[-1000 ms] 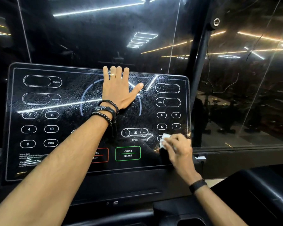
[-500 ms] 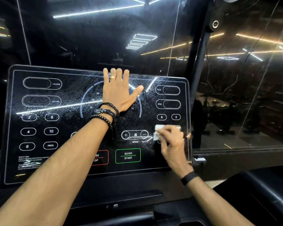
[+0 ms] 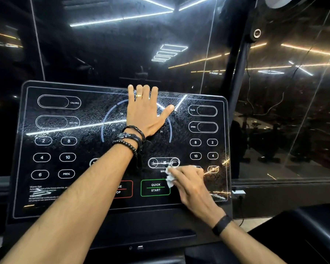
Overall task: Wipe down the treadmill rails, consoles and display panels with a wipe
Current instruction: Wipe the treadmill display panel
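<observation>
Black glossy glass covers the whole display panel (image 3: 51, 187), and I see it tilted a little back, with white outlined buttons printed on it. On its left side are the CALORIE and INCLINE windows and the number keys 2, 8, 4, 10, 6 and PROG. Many small droplets or smears lie on the glass, most thick around the middle arc, and long light strips reflect across it. My left hand (image 3: 144, 115) lies flat on the upper middle of the panel, fingers straight and close together, thumb spread to the right; it holds nothing. It has a gold ring (image 3: 138, 96) on one finger and dark bracelets (image 3: 131, 139) at the wrist. Further right, my right hand (image 3: 189, 184) presses the white wipe (image 3: 169, 179) on the glass, fingers curled over it. The wipe is crumpled and small, just beside the green QUICK START button (image 3: 155, 188) and below the speed plus and minus keys. A black band (image 3: 221, 224) is on that wrist.
</observation>
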The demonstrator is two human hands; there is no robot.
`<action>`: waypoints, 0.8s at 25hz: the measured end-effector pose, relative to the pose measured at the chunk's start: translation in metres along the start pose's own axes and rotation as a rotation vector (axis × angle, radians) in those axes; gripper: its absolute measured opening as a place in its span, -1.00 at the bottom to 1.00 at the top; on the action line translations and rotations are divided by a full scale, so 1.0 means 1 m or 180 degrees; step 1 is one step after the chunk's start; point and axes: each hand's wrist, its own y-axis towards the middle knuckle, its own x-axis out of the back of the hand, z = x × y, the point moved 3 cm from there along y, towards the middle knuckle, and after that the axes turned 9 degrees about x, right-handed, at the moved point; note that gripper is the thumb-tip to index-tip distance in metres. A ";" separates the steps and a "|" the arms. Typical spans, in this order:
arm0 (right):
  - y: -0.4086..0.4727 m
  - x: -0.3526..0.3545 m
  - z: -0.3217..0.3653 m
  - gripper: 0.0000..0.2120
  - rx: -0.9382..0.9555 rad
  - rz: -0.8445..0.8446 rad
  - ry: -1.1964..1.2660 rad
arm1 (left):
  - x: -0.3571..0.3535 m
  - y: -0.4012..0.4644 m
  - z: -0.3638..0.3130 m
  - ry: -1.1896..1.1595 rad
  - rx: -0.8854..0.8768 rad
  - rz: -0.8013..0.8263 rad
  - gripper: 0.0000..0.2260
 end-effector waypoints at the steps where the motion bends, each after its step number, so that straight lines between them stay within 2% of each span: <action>1: 0.001 0.005 -0.007 -0.68 0.0112 0.0013 -0.0025 | 0.000 0.000 0.000 -0.0003 -0.0002 -0.0001 -0.22; 2: 0.007 0.011 -0.020 -0.70 0.0004 -0.0116 -0.0093 | 0.000 0.000 0.000 0.0005 -0.0002 -0.0003 -0.22; 4: 0.029 0.022 -0.047 -0.72 -0.0646 -0.0579 -0.0235 | 0.001 0.000 -0.001 0.0028 -0.0010 0.0040 -0.20; 6: 0.041 0.018 -0.043 -0.74 -0.0980 -0.0797 -0.0179 | 0.000 0.001 0.001 0.0035 -0.0043 0.0072 -0.20; 7: 0.040 0.008 -0.028 -0.74 -0.0797 -0.0724 -0.0069 | 0.000 0.002 0.002 0.0033 -0.0076 0.0090 -0.20; 9: 0.024 -0.005 0.004 -0.74 -0.0015 -0.0272 0.0071 | 0.003 0.005 0.007 0.0024 -0.0148 0.0135 -0.22; 11: 0.020 0.000 -0.002 -0.74 0.0209 -0.0050 -0.0043 | 0.007 0.005 0.017 0.0006 -0.0081 0.0036 -0.25; 15: 0.049 0.009 -0.032 -0.74 -0.0917 -0.0756 -0.0214 | 0.012 0.000 0.041 0.0170 0.0048 -0.0110 -0.32; 16: 0.052 0.002 -0.019 -0.74 -0.0864 -0.0729 -0.0149 | 0.012 -0.001 0.042 0.0176 0.0042 -0.0100 -0.34; 19: 0.036 -0.020 0.029 -0.71 0.0199 -0.0039 0.0045 | 0.013 -0.002 0.040 0.0053 0.0114 -0.0122 -0.34; 20: 0.035 -0.016 0.027 -0.71 0.0321 0.0032 0.0031 | 0.012 -0.002 0.040 0.0018 0.0110 -0.0116 -0.33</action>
